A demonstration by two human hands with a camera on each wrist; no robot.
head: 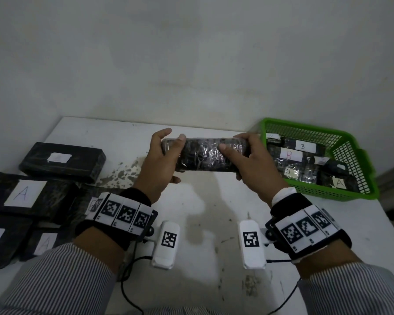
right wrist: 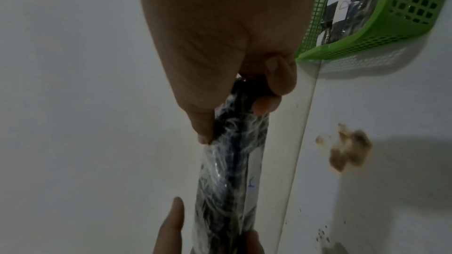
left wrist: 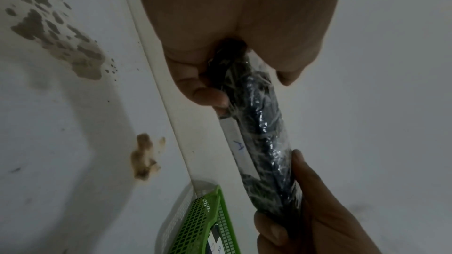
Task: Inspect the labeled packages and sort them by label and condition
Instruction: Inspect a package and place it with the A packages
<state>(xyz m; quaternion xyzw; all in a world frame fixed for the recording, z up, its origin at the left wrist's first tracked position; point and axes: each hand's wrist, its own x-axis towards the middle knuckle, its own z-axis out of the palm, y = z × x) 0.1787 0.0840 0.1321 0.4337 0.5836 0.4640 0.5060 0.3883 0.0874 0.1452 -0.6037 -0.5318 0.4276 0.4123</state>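
Black film-wrapped package gripped at its ends by left hand and right hand, mid-inspection; label underneath, seemingly A. Next: check condition, then place.

- Package: dark body under clear plastic film, glossy and crinkled; a matt white paper label on one face.
- Packages on the left: black wrap with a duller sheen, smooth, with matt white paper labels.
- Basket: green plastic lattice, smooth, slightly shiny.
- Table: white, smooth, matt, with brown and grey blotches where the finish looks worn or stained.
- Wall: pale, matt, faintly uneven.
- Sleeves: striped woven cloth.
- Wristbands: black cloth with matt printed paper tags.
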